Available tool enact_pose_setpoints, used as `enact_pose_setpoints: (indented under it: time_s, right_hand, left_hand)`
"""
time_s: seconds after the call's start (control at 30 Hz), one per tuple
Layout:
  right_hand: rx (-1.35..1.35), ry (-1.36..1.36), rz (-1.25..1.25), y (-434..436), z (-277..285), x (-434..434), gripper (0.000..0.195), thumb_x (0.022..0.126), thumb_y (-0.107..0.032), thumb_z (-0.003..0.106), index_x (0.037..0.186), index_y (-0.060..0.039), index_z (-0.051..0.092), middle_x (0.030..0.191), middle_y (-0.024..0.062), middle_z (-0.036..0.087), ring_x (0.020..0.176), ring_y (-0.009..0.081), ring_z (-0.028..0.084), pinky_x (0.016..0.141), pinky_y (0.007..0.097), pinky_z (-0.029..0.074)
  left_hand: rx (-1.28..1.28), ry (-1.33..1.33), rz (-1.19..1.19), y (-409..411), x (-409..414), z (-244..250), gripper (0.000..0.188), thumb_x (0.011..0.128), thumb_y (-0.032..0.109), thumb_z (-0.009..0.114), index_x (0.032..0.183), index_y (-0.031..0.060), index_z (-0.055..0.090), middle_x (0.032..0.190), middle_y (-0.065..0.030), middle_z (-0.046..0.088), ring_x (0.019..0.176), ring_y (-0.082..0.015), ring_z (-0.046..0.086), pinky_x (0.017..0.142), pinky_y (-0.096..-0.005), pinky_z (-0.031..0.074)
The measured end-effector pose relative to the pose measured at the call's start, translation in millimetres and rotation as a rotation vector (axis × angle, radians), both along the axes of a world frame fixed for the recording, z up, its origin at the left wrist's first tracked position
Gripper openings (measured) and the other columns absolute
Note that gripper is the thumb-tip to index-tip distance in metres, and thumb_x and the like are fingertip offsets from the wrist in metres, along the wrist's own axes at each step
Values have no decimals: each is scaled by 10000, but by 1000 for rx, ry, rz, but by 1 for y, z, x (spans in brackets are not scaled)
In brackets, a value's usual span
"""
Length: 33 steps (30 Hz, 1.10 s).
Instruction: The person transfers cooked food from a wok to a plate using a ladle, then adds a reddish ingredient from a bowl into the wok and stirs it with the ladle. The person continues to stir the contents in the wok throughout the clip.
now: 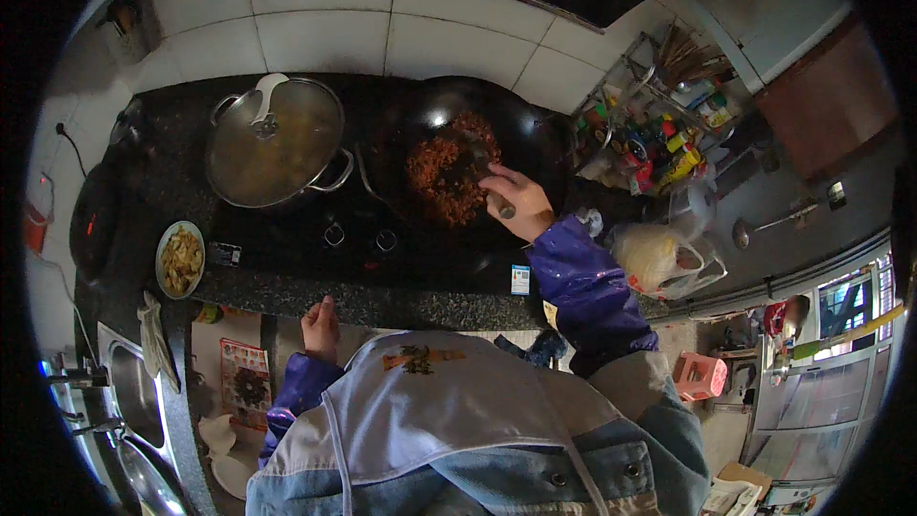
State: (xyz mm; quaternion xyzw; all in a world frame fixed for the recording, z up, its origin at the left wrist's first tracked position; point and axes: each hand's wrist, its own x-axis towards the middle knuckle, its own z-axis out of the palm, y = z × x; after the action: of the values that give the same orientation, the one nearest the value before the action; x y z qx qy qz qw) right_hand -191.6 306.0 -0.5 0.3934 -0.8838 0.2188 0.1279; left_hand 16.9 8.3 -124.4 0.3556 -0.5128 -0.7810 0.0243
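My right hand [521,203] grips the rounded handle [506,209] of a cooking utensil over a dark wok [534,147]. The utensil's far end lies among reddish-brown chopped food [448,165] in the wok. Near the front edge of the speckled stone counter, my left hand [321,328] is held in front of my body, touching nothing that I can see; its fingers look curled. A lidded steel pot [276,147] stands left of the wok, its glass lid fogged over yellowish contents. Further left, a bowl [181,259] of cooked pieces sits on the counter.
Seasoning bottles [670,147] crowd a wire rack at the right. A plastic bag [663,258] lies on the counter's right end. A steel sink [136,390] and a grey cloth [155,344] are at the lower left. A ladle [774,223] is beyond the bag; a pink stool [700,375] stands lower right.
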Motion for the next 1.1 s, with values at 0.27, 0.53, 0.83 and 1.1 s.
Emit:
enact_pose_setpoints:
  time_s: [0.27, 0.53, 0.83, 1.1]
  right_hand:
    - [210, 18, 311, -17, 87, 69, 228, 616, -105, 631, 836, -115, 575, 956, 138, 578, 752, 270, 598, 630, 337, 499]
    - [-273, -354, -404, 31, 60, -26, 207, 695, -190, 617, 875, -88, 614, 731, 110, 616, 711, 218, 604, 652, 306, 459]
    - [-783, -396, -288, 19, -5, -99, 132, 729, -77, 585, 840, -6, 588, 710, 34, 582, 672, 123, 533, 624, 276, 434]
    - [355, -154, 420, -17, 53, 37, 468, 566, -102, 670, 1012, -118, 527, 1179, 192, 449, 902, 327, 553, 722, 379, 470]
  left_hand:
    - [-8, 230, -25, -14, 15, -37, 307, 847, 285, 521, 584, 138, 461, 535, 69, 387, 463, -36, 317, 420, -202, 234]
    - [-114, 169, -43, -11, 10, -33, 144, 866, 210, 492, 878, 76, 543, 587, 46, 437, 493, -39, 361, 426, -215, 292]
    - [-96, 64, -6, -22, 20, -46, 94, 853, 179, 511, 905, 104, 533, 574, 42, 428, 450, -48, 360, 386, -210, 277]
    - [-92, 188, -11, -25, 22, -74, 90, 845, 182, 525, 894, 108, 541, 574, 37, 452, 418, -47, 366, 356, -211, 266]
